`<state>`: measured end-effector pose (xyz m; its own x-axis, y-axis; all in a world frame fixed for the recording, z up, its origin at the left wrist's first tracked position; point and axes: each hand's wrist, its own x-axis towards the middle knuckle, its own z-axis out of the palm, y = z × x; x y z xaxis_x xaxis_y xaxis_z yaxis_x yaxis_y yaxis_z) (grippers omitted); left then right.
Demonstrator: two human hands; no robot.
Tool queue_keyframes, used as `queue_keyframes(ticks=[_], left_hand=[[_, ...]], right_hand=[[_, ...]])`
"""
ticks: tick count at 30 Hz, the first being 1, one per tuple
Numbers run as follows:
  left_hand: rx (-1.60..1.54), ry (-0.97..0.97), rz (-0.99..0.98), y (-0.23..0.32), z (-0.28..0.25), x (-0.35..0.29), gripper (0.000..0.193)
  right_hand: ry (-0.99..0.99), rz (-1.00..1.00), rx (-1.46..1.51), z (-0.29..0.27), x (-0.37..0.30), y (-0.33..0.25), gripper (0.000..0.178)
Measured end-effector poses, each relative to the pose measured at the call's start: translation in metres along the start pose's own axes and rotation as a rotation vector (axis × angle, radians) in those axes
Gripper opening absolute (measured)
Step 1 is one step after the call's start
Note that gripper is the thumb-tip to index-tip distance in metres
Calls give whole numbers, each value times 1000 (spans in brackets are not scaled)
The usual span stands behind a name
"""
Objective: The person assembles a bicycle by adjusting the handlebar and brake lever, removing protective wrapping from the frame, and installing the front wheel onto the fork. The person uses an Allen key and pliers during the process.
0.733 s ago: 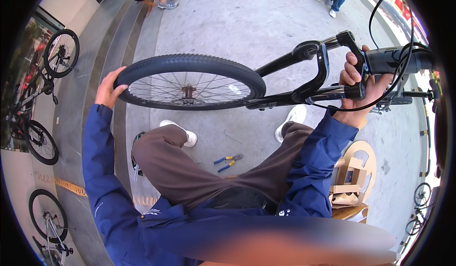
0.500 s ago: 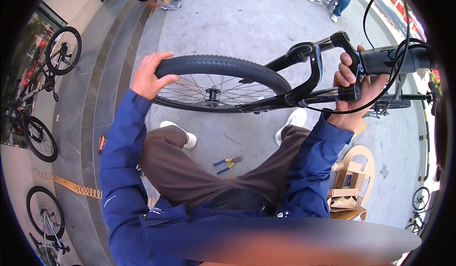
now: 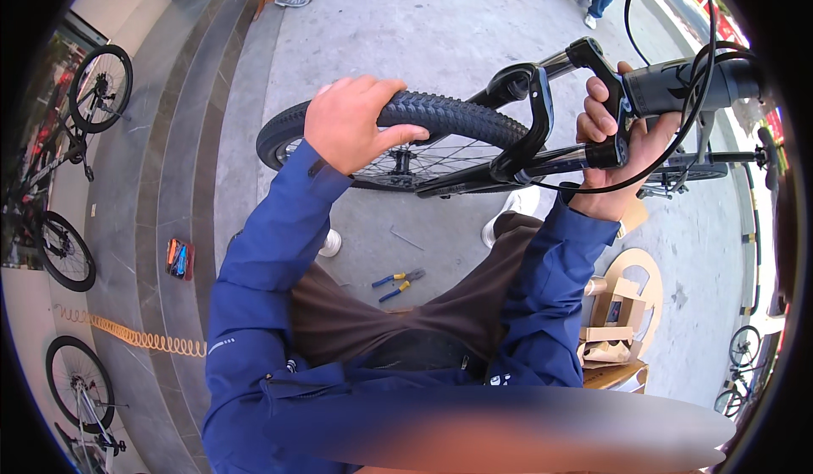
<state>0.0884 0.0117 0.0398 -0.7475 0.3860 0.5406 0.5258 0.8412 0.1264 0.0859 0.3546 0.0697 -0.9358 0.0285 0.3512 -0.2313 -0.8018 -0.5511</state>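
My left hand (image 3: 351, 127) grips the knobby black tyre of a bicycle wheel (image 3: 457, 117), its thumb on the sidewall and its fingers over the tread. Spokes and a black hub show below the hand. Between the legs of a black suspension fork (image 3: 542, 106) sits the wheel. At the fork's upper end, my right hand (image 3: 648, 148) is wrapped round the crown, beside the dark grey head tube (image 3: 673, 87). Black cables loop past that hand. On the ground between my feet lie pliers (image 3: 398, 285) with blue and yellow handles and a thin metal rod (image 3: 407, 238).
Opened cardboard packaging (image 3: 622, 313) lies at my right. On the left step are a red tray of tools (image 3: 179, 259) and a coiled orange hose (image 3: 144, 336). Bicycles (image 3: 63, 250) stand along the left wall. Two people sit on stools farther off.
My left hand has moved right along the tyre, nearer the fork. The wheel has tilted, showing more tread, and the fork has shifted slightly left. My right hand keeps its grip.
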Motion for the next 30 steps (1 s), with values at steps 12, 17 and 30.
queue_keyframes(ticks=[12, 17, 30], left_hand=[[37, 110, -5, 21, 7, 5, 61], [51, 46, -73, 20, 7, 4, 60], [71, 97, -88, 29, 7, -4, 57]], right_hand=[[-34, 7, -24, -12, 2, 9, 96], [-82, 46, 50, -11, 2, 9, 95], [-123, 109, -88, -34, 16, 8, 94]])
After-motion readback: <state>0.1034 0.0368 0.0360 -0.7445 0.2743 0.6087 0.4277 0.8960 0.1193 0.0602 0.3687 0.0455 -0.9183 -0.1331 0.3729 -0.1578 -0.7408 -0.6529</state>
